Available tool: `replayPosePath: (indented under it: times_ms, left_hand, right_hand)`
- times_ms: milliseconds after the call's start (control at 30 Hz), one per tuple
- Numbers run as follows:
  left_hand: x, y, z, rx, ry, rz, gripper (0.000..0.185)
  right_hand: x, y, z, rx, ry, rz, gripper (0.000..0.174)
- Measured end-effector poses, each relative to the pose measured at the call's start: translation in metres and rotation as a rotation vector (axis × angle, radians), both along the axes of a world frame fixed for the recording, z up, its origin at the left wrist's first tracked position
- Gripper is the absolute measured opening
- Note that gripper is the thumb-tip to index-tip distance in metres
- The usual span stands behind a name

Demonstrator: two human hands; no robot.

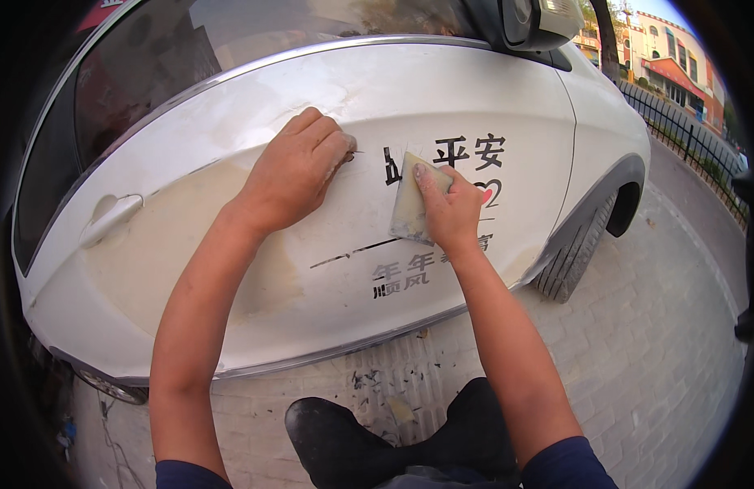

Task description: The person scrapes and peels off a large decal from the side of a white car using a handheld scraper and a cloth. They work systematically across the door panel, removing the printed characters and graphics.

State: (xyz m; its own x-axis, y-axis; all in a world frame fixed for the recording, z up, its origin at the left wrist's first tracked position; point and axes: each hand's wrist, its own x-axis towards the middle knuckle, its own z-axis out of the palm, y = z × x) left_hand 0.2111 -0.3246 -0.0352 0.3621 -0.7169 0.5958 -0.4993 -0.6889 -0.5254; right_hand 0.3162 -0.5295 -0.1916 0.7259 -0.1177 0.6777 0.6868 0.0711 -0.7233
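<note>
My right hand [453, 211] grips a flat, yellowish, smeared scraper blade [413, 202], thumb on its face, and holds it against the white car door [352, 226]. Black decal lettering [469, 151] lies right of the blade, with a cut-off character at its left. Grey lettering [401, 278] and a broken black line [377, 246] are lower on the door. My left hand [297, 174] is bent at the door's upper crease, its fingertips pinched together near a thin dark bit; whether it holds this bit, I cannot tell. Beige filler patches [181, 238] cover the door's left part.
The door handle [114, 217] is at left, the side mirror [536, 24] at top right, above the front tyre [579, 250]. Dark scraps [368, 379] and a yellowish piece [401, 408] lie on the paving by my knees. A cable [114, 440] runs at lower left.
</note>
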Motion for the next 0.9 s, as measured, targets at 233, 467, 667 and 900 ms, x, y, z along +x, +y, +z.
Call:
replayPosePath:
  times_ms: [233,467,667,900]
  left_hand:
    - [0.001,0.018,0.025,0.096,-0.305,0.031,0.024]
    - [-0.001,0.062,0.042,-0.129,-0.429,0.205,0.030]
    - [0.006,0.053,0.037,-0.188,-0.447,0.301,0.045]
    - [0.007,0.053,0.037,-0.173,-0.440,0.341,0.048]
  right_hand:
    - [-0.035,0.036,-0.017,0.183,0.182,-0.033,0.046]
    - [-0.037,0.060,-0.015,0.309,0.133,-0.113,0.047]
    - [-0.026,0.054,0.023,0.323,0.044,-0.159,0.046]
    - [-0.022,0.066,0.060,0.497,0.058,-0.208,0.047]
